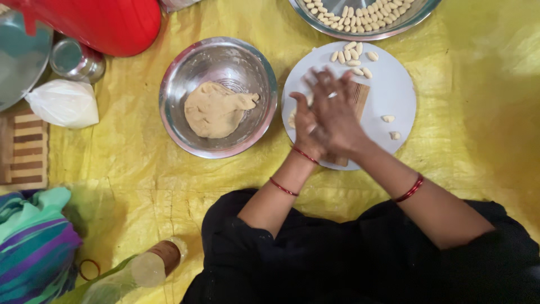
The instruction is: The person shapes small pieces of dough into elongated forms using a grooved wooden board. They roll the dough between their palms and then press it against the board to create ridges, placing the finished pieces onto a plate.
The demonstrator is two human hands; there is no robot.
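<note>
Toward the left edge of the yellow sheet (140, 174) that covers the floor, a white tied bag (64, 103) is seen beside a small steel cup (76, 59), with a red container (107, 22) at the far edge behind them. Nearer the middle stands a steel bowl (169, 107), and in it lies a flattened lump of tan dough (215, 110), its surface creased and pulled; it is judged to be soft, pliable and slightly tacky, light enough for pieces to be pinched off at its thin torn rim.

Right of the bowl a round white plate (394, 95) is set, and a ribbed wooden board (359, 98) rests on it. Over the board the left hand (306, 126) and the right hand (334, 112) are pressed together, palms facing and fingers stretched flat. Whether a piece of dough is held between them cannot be told, since the palms hide the gap and the fingers are blurred. Any such piece is judged to be small and easily squashed, so light pressure would be called for.

At the far rim of the plate small shaped dough pieces (351, 56) are gathered, and two more lie apart near its right rim. They are judged to be delicate and easily dented, best lifted by their ends. A large steel tray (413, 17) full of similar pieces is seen at the far edge.
</note>
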